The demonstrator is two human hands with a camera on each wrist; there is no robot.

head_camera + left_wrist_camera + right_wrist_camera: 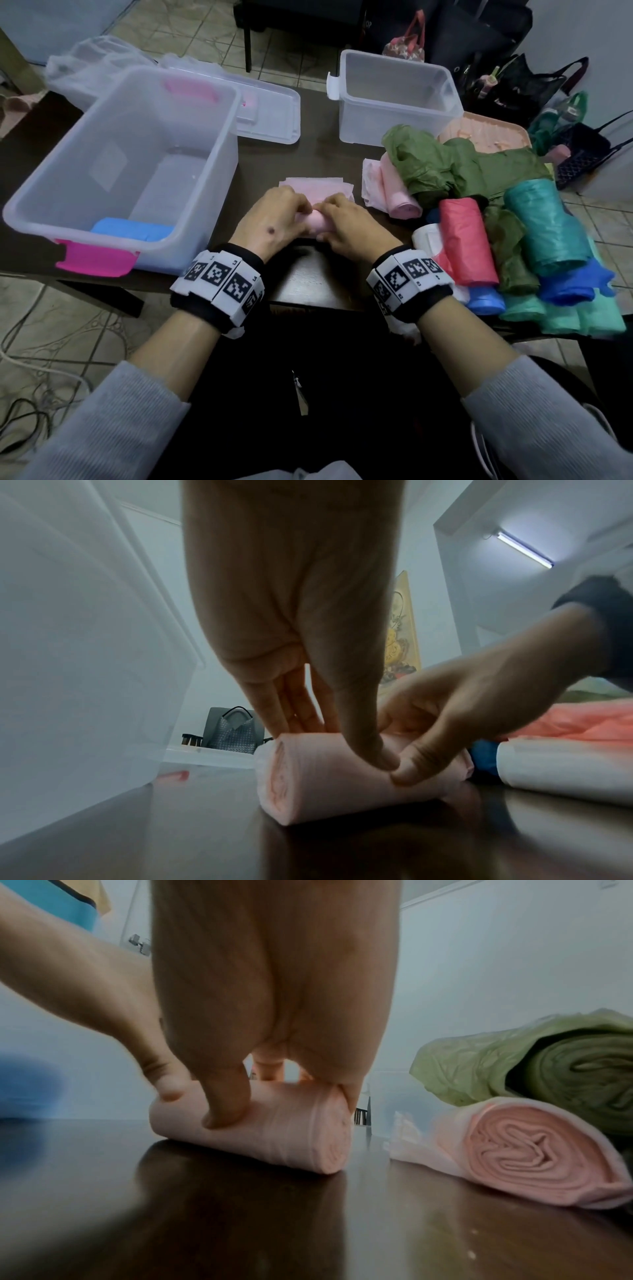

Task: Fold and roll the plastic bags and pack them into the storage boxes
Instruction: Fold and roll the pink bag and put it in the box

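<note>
While both hands work side by side at the middle of the dark counter (308, 274), a pale pink bag (317, 221) lies between them as a tight roll, its unrolled flat end (317, 186) stretching away from the person. The left hand (274, 219) has its fingers curled over the top of the roll and its thumb pressed on the near side, so its grip is clamped on the pink bag; the right hand (346, 222) grips the same roll the same way, thumb tips nearly touching. From the wrist views the roll (342, 780) sits flat on the counter with its spiral end (334, 1139) showing.

To the left stands a large clear storage box (130, 164) with pink latches, a blue roll (133, 230) lying in its near corner. A smaller clear box (394, 99) stands at the far right. Beside the right hand is a heap of bags: another pink roll (534, 1153), crumpled olive green bags (442, 164), red (466, 236), teal (548, 226) and blue (575, 284) rolls
</note>
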